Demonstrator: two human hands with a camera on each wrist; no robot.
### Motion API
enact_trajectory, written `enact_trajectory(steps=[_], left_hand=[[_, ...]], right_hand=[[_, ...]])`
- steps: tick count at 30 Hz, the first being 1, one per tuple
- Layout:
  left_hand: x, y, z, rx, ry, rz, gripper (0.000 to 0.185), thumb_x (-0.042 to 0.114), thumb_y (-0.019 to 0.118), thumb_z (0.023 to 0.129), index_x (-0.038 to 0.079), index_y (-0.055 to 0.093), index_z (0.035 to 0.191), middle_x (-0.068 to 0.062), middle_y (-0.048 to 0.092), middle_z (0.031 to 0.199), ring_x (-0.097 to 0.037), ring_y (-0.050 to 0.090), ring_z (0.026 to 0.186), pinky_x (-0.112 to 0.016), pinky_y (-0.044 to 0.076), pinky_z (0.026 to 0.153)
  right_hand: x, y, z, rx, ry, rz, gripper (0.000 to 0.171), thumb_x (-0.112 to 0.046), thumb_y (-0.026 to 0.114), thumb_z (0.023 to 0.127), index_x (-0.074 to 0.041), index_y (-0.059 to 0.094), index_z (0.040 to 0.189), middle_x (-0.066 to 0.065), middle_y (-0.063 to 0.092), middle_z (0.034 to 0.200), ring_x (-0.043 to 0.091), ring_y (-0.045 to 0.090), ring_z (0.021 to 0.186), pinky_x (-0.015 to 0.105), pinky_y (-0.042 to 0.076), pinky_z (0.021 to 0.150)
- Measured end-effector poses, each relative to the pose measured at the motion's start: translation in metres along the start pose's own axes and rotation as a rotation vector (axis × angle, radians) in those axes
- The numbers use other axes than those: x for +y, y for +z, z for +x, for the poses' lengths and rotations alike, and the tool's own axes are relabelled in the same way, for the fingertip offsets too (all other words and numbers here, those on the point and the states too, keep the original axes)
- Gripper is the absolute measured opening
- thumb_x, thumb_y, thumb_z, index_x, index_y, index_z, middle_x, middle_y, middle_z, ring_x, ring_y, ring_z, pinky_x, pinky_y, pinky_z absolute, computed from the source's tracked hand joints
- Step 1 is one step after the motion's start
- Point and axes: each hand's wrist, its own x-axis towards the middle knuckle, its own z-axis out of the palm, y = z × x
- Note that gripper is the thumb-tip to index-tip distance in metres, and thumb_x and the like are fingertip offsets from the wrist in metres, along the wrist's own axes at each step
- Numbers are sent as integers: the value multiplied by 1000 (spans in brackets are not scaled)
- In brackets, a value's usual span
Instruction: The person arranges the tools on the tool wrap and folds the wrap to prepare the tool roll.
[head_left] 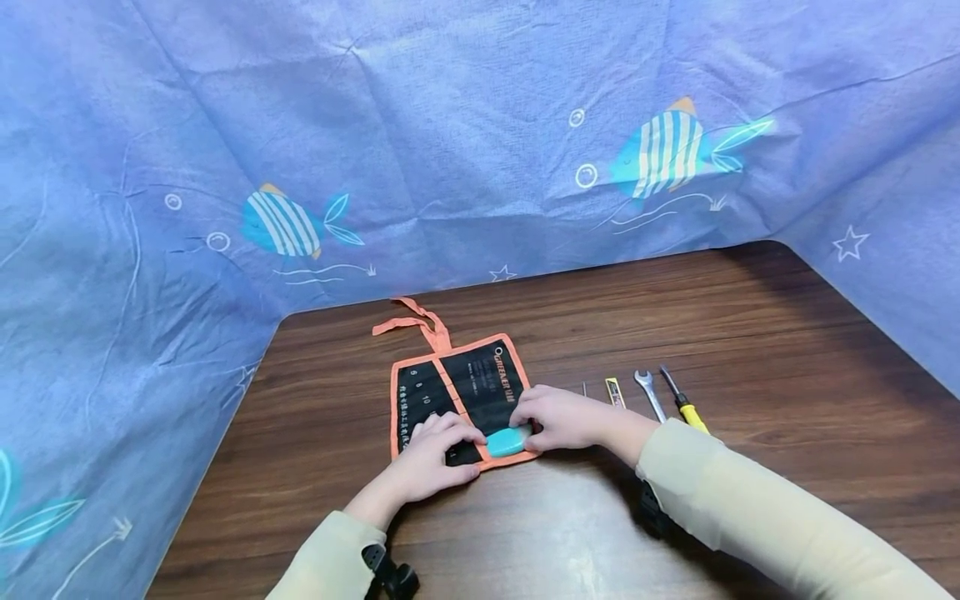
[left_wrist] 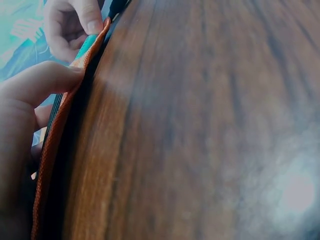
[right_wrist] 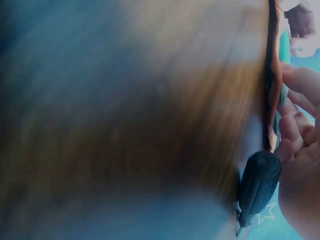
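Observation:
A black tool pouch [head_left: 480, 375] with orange edging and printed sizes lies spread on the table. On its lower right part is a turquoise rounded flat object [head_left: 505, 442], its kind not shown. My right hand [head_left: 566, 419] pinches that object's right end between thumb and fingers. My left hand [head_left: 431, 454] rests on the pouch's lower left, index fingertip close to the turquoise object's left end. The left wrist view has the left thumb [left_wrist: 55, 77] pressed on the orange edge, the other fingers partly hidden. Most of the turquoise object's underside is hidden.
Right of the pouch lie a wrench [head_left: 648, 393], a screwdriver [head_left: 686, 404] with a yellow handle, and a small yellow-labelled item [head_left: 615, 392]. A black handle [right_wrist: 259, 182] shows beside the right hand. Orange ties [head_left: 427, 321] extend behind the pouch. A blue fish-print curtain [head_left: 465, 167] borders the table.

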Motion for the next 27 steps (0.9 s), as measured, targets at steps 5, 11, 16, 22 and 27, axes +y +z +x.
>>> enact_trajectory(steps=[5,11,16,22,27], left_hand=[[0,0,2,1,9,7,27,38,68,83,36,61,109,16,50,107,-10,41,99,-42,30,83],[-1,0,2,3,7,10,27,40,68,83,34,61,108,15,51,107,-10,41,96,-40,31,83],[1,1,3,7,-3,44,28,42,68,82,33,61,107,15,51,105,-9,41,94,-39,33,84],[4,1,3,32,-2,66,27,44,69,81,31,62,104,15,51,101,-9,42,93,-39,34,84],[3,4,4,64,-3,94,27,44,71,79,31,63,101,17,50,99,-8,41,92,-36,36,84]], right_hand=[[-2,3,3,-1,24,10,24,-20,67,81,-14,68,104,-7,55,96,10,47,87,27,42,78],[-6,4,7,4,25,3,25,-19,67,80,-12,69,104,-4,59,99,12,53,92,30,44,83],[-9,9,11,14,30,-3,25,-20,67,82,-11,68,106,-3,60,103,13,55,99,31,43,87],[-16,16,17,26,60,4,26,-21,68,84,-11,68,108,-3,61,104,11,55,98,31,43,88],[-19,20,19,38,92,20,25,-22,70,84,-13,68,107,-4,61,104,11,55,99,32,43,89]])
